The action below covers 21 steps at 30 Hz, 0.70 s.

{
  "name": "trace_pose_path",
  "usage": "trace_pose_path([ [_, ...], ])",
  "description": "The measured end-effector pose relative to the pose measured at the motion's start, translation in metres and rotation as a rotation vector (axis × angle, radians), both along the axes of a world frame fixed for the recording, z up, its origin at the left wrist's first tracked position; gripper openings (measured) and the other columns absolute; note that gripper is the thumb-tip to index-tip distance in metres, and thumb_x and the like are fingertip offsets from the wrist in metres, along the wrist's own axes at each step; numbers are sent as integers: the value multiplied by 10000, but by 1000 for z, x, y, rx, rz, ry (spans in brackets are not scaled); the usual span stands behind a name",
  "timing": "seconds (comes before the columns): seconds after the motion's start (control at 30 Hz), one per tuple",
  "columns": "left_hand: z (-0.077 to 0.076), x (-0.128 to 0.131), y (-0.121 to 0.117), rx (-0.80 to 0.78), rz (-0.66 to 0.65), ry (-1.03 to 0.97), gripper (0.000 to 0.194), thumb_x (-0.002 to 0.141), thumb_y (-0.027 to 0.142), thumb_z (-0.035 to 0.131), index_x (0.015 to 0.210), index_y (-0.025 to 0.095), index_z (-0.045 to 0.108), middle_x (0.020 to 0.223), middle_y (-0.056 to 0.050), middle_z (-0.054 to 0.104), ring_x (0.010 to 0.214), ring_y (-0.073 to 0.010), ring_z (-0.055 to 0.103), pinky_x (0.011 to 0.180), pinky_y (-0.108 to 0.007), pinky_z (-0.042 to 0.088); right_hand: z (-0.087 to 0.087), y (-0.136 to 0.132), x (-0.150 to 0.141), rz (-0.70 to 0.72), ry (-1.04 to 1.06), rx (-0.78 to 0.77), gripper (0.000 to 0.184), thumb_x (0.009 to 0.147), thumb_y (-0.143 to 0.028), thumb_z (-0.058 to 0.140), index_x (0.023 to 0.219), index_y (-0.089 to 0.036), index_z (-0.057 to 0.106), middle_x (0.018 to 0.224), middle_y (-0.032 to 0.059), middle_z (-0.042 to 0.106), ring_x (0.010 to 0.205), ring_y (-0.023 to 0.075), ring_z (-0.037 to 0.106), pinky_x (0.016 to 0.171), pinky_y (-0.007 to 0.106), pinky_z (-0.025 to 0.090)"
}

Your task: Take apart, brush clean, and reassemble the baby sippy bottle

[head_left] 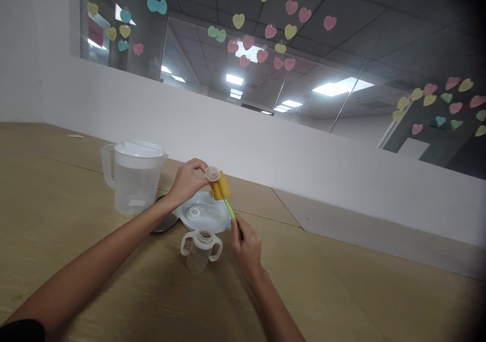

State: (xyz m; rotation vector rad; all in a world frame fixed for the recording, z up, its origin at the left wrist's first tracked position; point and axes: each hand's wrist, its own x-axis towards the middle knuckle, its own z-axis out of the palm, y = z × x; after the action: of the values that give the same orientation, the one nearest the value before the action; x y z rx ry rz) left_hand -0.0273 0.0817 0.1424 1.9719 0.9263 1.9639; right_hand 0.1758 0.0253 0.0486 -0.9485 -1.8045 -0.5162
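Observation:
Between its fingertips, my left hand (190, 181) pinches a small round clear cap (212, 173). My right hand (246, 243) grips the green handle of a bottle brush with a yellow sponge head (220, 186); the sponge touches or sits right beside the cap. Below both hands a clear baby bottle (199, 253) with two white handles stands upright and uncapped on the table. Behind it lies a pale shallow bowl (224, 224), with a white bottle collar (193, 213) in it.
A lidded translucent pitcher (136, 180) stands at left, behind my left forearm. A dark round disc (166, 224), partly hidden by that forearm, lies beside the bowl. The wooden table (334, 281) meets a white wall (235, 134) under a window with heart-shaped notes.

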Motion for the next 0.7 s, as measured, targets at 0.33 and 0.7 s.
trace_pose_path([
  [0.33, 13, -35, -2, -310, 163, 304, 211, 739, 370, 587, 734, 184, 489, 532, 37, 551, 456, -126, 562, 486, -222, 404, -5, 4, 7, 7, 32, 25, 286, 906, -232, 404, 1055, -143, 631, 905, 97, 702, 753, 164, 672, 676, 244, 527],
  [0.7, -32, -54, 38, -620, 484, 838, 113, 591, 100, 655, 699, 120, 630, 816, -162, 668, 869, -282, 619, 715, -308, 448, -2, 8, 13, 20, 251, -53, 264, 896, -283, 428, 977, -140, 635, 870, 79, 696, 757, 165, 652, 672, 243, 500],
])
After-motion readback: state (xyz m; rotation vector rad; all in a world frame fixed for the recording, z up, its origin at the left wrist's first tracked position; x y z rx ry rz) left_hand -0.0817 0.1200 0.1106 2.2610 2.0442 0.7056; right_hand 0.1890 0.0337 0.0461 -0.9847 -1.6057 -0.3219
